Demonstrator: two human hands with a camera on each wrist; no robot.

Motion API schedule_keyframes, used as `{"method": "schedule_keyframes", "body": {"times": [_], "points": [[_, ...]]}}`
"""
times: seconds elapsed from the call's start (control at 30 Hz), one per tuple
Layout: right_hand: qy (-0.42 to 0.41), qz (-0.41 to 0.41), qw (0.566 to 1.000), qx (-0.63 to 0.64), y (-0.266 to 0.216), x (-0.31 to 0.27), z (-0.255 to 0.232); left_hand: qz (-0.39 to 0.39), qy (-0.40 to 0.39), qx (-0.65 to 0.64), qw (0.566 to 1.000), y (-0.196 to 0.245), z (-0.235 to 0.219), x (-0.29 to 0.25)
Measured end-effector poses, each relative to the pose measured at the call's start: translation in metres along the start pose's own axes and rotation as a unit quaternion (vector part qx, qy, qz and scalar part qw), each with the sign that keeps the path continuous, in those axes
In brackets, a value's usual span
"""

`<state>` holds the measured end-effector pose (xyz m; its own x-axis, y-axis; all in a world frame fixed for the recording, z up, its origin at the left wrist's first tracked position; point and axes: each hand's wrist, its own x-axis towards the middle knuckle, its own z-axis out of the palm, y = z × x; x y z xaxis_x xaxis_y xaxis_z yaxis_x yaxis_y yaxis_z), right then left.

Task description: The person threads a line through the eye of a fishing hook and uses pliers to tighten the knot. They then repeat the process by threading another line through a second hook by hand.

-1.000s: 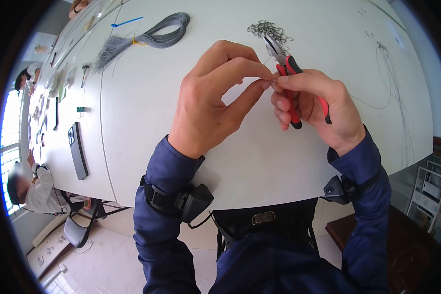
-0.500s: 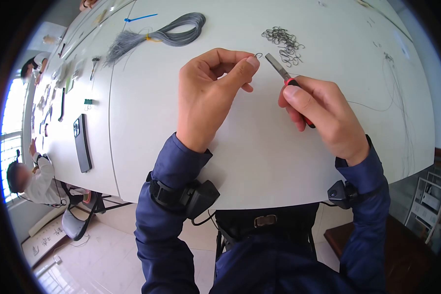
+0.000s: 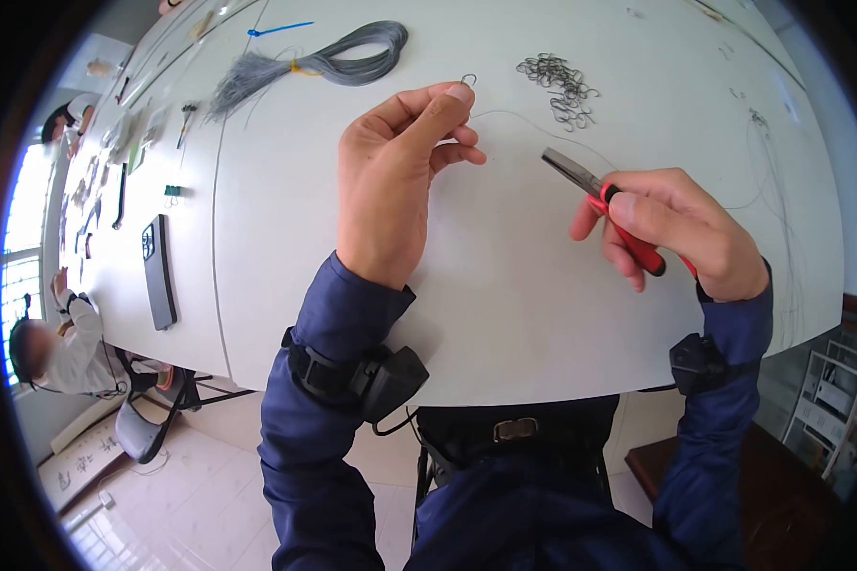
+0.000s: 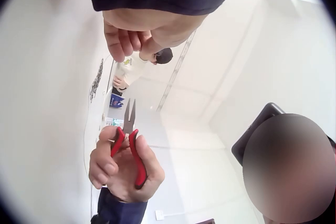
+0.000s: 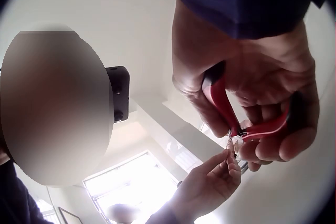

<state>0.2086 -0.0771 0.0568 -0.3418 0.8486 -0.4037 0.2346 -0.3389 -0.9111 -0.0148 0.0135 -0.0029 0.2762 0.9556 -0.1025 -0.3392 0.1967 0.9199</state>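
My left hand [image 3: 390, 176] pinches a small dark fish hook [image 3: 469, 78] between thumb and forefinger, its curved end showing above the fingertips. A thin line [image 3: 554, 133] runs from near that hand toward the right one. My right hand [image 3: 690, 228] grips red-handled pliers [image 3: 573, 169] whose tips point up and left, apart from the hook. In the left wrist view the pliers [image 4: 130, 121] have their tips slightly parted; the right wrist view shows their handles [image 5: 224, 103] spread in the palm. Beyond the hands lies a pile of similar hooks [image 3: 567, 93].
A tied bundle of grey line [image 3: 362, 59] and a blue cable tie [image 3: 281, 29] lie at the back left. A phone [image 3: 159, 273] and a green binder clip [image 3: 172, 191] are at left. Loose lines [image 3: 769, 181] trail along the table's right side. Another person [image 3: 71, 352] sits far left.
Both hands were close together at the line; they have drawn apart. The left moved up and left with the hook, the right moved right and down with the pliers.
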Motion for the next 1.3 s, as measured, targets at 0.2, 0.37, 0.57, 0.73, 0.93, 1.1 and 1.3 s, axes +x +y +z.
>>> {"method": "schedule_keyframes", "body": {"times": [0.2,0.37,0.57,0.73,0.93,1.1,1.3], "points": [[0.191,-0.164,0.966,-0.066,0.022,0.026,0.030,-0.033,-0.045,0.006,0.998,-0.002,0.008,-0.006],[0.229,-0.151,0.954,-0.121,0.028,0.033,0.036,-0.045,-0.060,0.001,0.997,-0.004,0.011,-0.007],[0.237,-0.145,0.954,-0.116,0.028,0.033,0.036,-0.052,-0.069,0.006,0.996,-0.005,0.012,-0.008],[0.234,-0.145,0.955,-0.109,0.026,0.033,0.036,-0.059,-0.078,0.008,0.995,-0.004,0.012,-0.009],[0.234,-0.142,0.955,-0.117,0.026,0.033,0.037,-0.069,-0.079,0.002,0.994,-0.003,0.011,-0.009],[0.232,-0.138,0.954,-0.128,0.023,0.032,0.038,-0.074,-0.088,-0.005,0.993,-0.004,0.009,-0.008],[0.237,-0.136,0.953,-0.129,0.023,0.031,0.038,-0.076,-0.089,-0.015,0.993,-0.004,0.010,-0.008]]}}
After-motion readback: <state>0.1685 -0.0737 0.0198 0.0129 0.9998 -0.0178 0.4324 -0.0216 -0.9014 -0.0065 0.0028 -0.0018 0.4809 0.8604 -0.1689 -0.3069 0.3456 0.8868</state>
